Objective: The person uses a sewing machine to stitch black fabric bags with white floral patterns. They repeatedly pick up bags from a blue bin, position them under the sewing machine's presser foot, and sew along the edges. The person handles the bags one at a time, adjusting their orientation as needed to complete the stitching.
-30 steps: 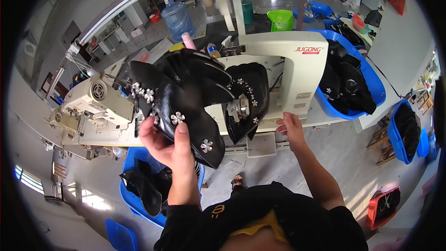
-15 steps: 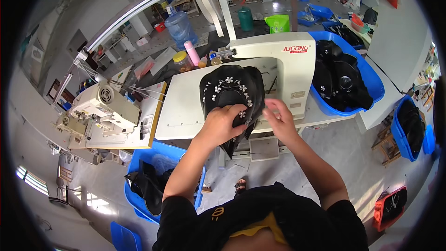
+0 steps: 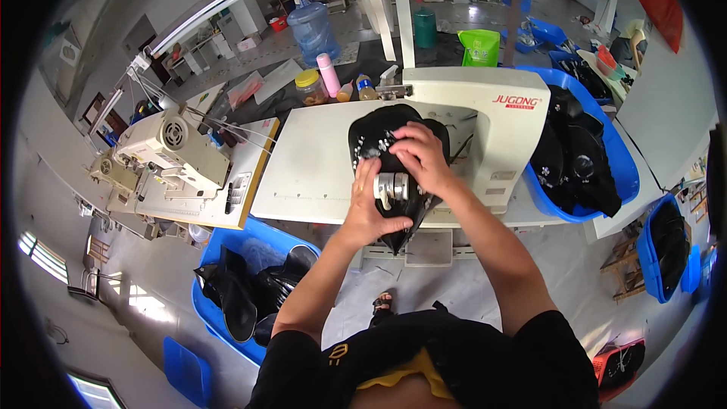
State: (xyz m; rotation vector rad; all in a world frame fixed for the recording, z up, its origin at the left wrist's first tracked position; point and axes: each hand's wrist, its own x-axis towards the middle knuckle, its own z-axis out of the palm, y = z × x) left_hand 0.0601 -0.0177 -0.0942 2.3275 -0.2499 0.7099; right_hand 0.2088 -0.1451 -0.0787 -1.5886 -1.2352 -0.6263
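A black, glossy leather-like piece (image 3: 390, 123) with small white flower trims lies on the white sewing machine bed, under the machine's arm. A silver and white round metal part (image 3: 391, 188) shows in the middle of it, between my hands. My left hand (image 3: 367, 208) grips the piece's near left side, fingers stretched up along it and thumb apart below the metal part. My right hand (image 3: 421, 155) holds its upper right part, with bent fingers by the white flowers. The fingertips are partly hidden against the black material.
The cream sewing machine (image 3: 492, 113) stands to the right. Blue tubs of black pieces stand at right (image 3: 625, 159) and lower left (image 3: 208, 288). A second machine (image 3: 178, 151) is at left. Behind are a jar (image 3: 310, 89), a pink bottle (image 3: 328, 74) and a water jug (image 3: 312, 34).
My right hand has moved left onto the black piece, and my left hand has shifted down along its left side. The round metal part now shows. The whole view has shifted slightly.
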